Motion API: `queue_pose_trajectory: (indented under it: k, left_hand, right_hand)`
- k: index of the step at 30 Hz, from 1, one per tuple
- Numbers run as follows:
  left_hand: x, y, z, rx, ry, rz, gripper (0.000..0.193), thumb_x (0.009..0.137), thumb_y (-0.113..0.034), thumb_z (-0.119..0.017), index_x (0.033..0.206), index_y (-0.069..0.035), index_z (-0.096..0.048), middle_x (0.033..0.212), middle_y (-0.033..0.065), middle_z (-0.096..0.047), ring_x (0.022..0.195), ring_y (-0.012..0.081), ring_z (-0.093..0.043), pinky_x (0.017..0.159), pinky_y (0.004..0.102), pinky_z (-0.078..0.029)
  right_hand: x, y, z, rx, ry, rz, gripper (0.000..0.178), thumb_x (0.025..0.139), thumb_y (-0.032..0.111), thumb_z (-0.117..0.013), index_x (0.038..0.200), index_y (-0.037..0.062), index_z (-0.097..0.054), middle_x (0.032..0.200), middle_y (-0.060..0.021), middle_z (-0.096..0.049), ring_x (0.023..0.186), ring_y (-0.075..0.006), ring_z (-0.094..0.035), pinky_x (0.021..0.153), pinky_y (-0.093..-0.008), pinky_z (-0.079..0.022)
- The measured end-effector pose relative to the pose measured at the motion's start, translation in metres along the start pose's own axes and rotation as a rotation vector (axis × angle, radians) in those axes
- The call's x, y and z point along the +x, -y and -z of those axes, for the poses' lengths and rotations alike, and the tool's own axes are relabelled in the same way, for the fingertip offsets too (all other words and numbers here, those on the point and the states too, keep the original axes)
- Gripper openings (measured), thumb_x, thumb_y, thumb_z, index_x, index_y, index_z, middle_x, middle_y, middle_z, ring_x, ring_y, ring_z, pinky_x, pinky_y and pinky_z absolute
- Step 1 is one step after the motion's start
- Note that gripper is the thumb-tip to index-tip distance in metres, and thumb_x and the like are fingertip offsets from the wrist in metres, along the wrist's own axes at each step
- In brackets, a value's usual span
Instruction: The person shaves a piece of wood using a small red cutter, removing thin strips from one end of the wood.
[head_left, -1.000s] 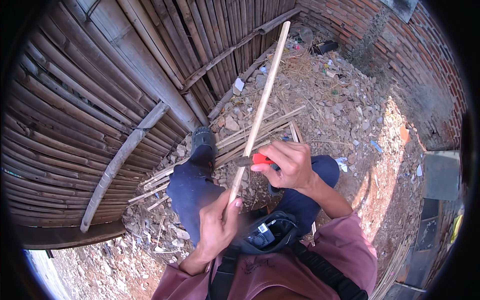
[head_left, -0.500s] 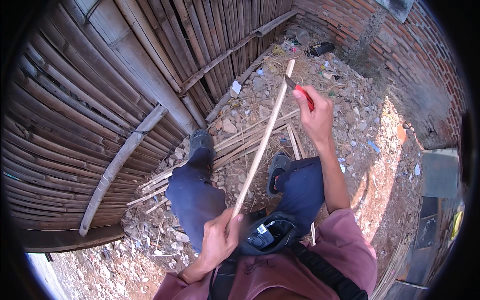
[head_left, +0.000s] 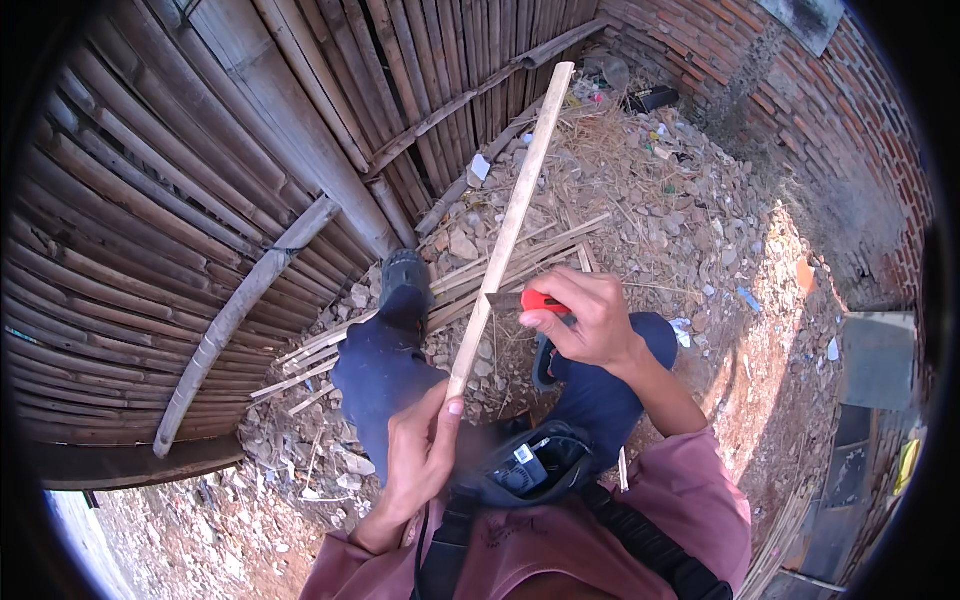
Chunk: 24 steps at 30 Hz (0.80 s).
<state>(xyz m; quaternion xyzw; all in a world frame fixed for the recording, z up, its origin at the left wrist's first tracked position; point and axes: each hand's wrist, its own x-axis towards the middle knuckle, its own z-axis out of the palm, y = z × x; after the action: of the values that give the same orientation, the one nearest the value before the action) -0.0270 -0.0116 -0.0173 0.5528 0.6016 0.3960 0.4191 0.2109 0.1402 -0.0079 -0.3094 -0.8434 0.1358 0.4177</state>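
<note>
My left hand is closed around the lower end of a long, pale bamboo strip, which slants up and away to the right. In my right hand is a knife with a red handle, gripped by wrapped fingers. Its dark blade points left and meets the strip's right edge, about a third of the way up from my left hand. More pale strips lie in a loose pile on the ground beyond, between and past my feet.
A bamboo slat wall with a thick pole curves along the left. Behind, a brick wall closes the corner. Rubble covers the ground. An open dark pouch sits at my waist. Grey panels stand at the right.
My right hand has drawn the knife down along the strip toward me, from near its far tip to its lower part. The strip's far end has risen and swung slightly left.
</note>
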Motion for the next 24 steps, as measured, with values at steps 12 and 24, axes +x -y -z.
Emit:
queue_pose_trajectory:
  k: [12, 24]
  left_hand:
    - [0.004, -0.009, -0.012, 0.003, -0.103, -0.179, 0.022, 0.101, -0.004, -0.070, 0.121, 0.005, -0.071, 0.081, 0.0059, -0.068, 0.072, 0.0081, -0.059, 0.066, 0.0263, -0.048]
    - [0.012, -0.015, -0.011, 0.008, -0.024, -0.206, 0.037, 0.099, -0.013, -0.077, 0.132, 0.000, -0.065, 0.101, 0.0211, -0.076, 0.087, 0.0314, -0.077, 0.078, 0.0366, -0.057]
  right_hand:
    - [-0.020, 0.035, -0.010, -0.021, 0.106, 0.117, 0.036, 0.086, 0.038, -0.086, 0.096, 0.0058, -0.073, 0.078, -0.0051, -0.068, 0.062, -0.0244, -0.068, 0.057, -0.0353, -0.054]
    - [-0.032, 0.039, -0.018, 0.001, 0.112, 0.082, 0.036, 0.088, 0.039, -0.085, 0.097, 0.0056, -0.073, 0.077, -0.0049, -0.069, 0.060, -0.0238, -0.068, 0.055, -0.0351, -0.054]
